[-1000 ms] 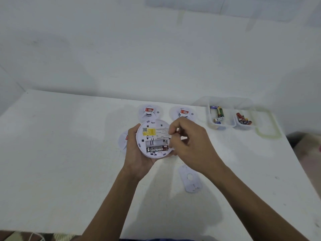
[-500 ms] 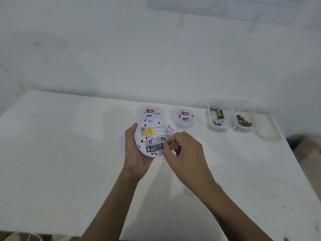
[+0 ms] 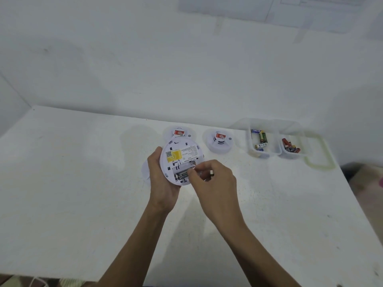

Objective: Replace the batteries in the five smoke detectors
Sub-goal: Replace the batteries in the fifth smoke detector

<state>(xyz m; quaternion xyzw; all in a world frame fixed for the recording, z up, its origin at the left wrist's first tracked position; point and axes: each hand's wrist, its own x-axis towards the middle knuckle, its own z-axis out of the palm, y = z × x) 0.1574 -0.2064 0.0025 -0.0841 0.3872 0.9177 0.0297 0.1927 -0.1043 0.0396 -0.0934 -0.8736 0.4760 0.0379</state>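
At the open battery bay: right hand (image 3: 215, 183), fingers (image 3: 193, 172) curled, thumb and forefinger tips pinching at the seated battery (image 3: 180, 176); a loose battery (image 3: 211, 173) is tucked in the same hand.

Handling: best levered up from one end, clear of the contacts, with the loose battery kept clamped.

Left hand (image 3: 163, 183): fingers wrapped round the rim of the smoke detector (image 3: 182, 154), held back-up above the surface (image 3: 83, 183).

Right wrist bent inward.
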